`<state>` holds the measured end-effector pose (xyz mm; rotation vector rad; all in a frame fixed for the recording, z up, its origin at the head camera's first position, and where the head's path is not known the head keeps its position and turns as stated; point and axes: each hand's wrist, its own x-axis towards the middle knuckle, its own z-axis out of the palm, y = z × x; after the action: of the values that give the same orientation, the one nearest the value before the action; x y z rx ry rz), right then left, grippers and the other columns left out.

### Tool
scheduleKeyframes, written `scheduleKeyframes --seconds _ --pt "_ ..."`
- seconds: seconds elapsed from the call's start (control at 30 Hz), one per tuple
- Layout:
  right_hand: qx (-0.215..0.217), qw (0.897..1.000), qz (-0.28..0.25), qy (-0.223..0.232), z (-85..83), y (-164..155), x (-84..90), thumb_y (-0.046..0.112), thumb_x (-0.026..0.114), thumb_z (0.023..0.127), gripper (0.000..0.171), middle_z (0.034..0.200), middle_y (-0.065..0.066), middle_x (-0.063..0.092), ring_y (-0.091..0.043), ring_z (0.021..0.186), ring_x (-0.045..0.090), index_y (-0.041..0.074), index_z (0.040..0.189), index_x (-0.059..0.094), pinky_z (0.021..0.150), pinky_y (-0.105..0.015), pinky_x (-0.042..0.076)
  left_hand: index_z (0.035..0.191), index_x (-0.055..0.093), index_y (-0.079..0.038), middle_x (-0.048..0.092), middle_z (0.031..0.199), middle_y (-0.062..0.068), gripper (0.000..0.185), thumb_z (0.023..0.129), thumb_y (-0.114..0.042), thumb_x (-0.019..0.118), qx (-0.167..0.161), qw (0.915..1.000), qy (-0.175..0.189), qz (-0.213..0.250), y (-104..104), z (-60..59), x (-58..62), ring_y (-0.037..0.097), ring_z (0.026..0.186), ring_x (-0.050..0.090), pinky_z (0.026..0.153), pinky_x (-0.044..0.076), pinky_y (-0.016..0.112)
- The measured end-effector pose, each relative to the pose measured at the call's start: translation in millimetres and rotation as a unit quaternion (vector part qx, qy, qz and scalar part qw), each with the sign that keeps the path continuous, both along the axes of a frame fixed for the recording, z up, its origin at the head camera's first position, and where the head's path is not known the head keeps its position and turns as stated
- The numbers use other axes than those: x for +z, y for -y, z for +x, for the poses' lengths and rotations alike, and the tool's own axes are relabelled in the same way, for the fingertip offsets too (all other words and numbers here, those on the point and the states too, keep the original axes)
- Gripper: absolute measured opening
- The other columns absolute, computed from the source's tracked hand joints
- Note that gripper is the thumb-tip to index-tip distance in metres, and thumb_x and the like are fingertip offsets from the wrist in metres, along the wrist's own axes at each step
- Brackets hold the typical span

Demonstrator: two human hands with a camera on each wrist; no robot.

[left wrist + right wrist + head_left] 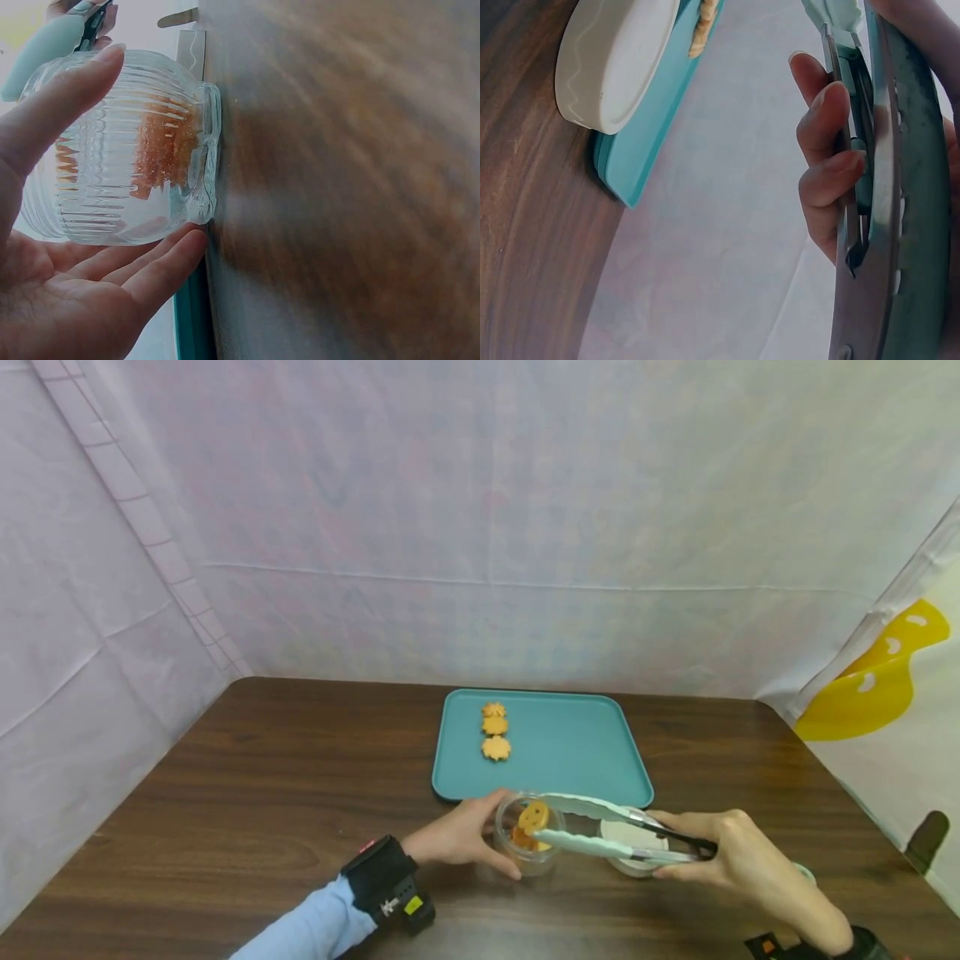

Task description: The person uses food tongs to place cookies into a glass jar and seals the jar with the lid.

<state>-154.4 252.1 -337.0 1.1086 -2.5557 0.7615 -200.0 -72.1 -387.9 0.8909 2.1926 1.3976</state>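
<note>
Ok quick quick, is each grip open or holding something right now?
Left grip: closed, holding the clear jar.
Right grip: closed, holding the pale green tongs.

In my head view I see a dark wood-grain tabletop [300, 768] at six o'clock, creased whitish cloth [480, 485] at twelve, a pink-lined strip [131, 485] at ten and a yellow print [862, 703] at three.
</note>
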Motion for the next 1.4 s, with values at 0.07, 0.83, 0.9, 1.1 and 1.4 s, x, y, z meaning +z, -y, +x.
scheduleKeyframes --seconds 0.07,0.83,0.9,1.1,1.4 --pt "0.002 1.000 -0.002 0.004 0.3 -0.3 -0.3 0.023 0.077 0.065 0.051 0.089 -0.016 0.067 0.001 0.071 0.057 0.006 0.110 0.063 0.053 -0.008 0.045 0.129 0.036 -0.006 0.048 0.125 0.011 0.077 0.065 -0.008 0.078 0.000 1.0000 -0.007 -0.001 -0.2 0.0 -0.1 0.022 0.114 0.048 0.094 0.040 0.020" --pt "-0.010 1.000 -0.005 0.002 2.2 2.8 -1.9 0.031 0.078 0.062 0.057 0.093 -0.011 0.068 -0.003 0.077 0.060 0.007 0.112 0.063 0.060 -0.010 0.048 0.129 0.036 -0.002 0.046 0.125 0.017 0.076 0.066 -0.008 0.078 -0.003 1.0000 -0.005 0.007 0.5 0.1 0.8 0.027 0.115 0.047 0.095 0.041 0.023" --pt "-0.011 1.000 -0.007 0.006 1.9 3.0 -2.0 0.030 0.078 0.063 0.056 0.093 -0.010 0.068 -0.002 0.077 0.060 0.008 0.112 0.063 0.059 -0.010 0.047 0.129 0.036 -0.002 0.047 0.125 0.017 0.076 0.065 -0.008 0.078 -0.003 1.0000 -0.006 0.007 0.4 0.5 1.1 0.028 0.116 0.046 0.095 0.041 0.023" --pt "-0.016 0.999 -0.030 0.010 0.1 6.4 -2.3 0.025 0.079 0.063 0.055 0.091 -0.011 0.068 0.001 0.069 0.055 0.006 0.112 0.062 0.053 -0.009 0.044 0.128 0.037 -0.003 0.048 0.124 0.014 0.074 0.067 -0.007 0.077 -0.006 0.9999 0.007 0.014 0.9 0.7 1.6 0.027 0.117 0.045 0.095 0.040 0.023" --pt "-0.054 0.996 -0.053 -0.046 -21.8 20.6 0.4 0.018 0.080 0.061 0.053 0.092 -0.014 0.067 0.007 0.055 0.046 0.000 0.108 0.063 0.044 -0.010 0.034 0.129 0.035 -0.002 0.046 0.126 0.015 0.075 0.067 -0.008 0.077 -0.012 0.9998 0.013 0.013 1.7 -0.2 0.8 0.028 0.119 0.043 0.096 0.040 0.024"
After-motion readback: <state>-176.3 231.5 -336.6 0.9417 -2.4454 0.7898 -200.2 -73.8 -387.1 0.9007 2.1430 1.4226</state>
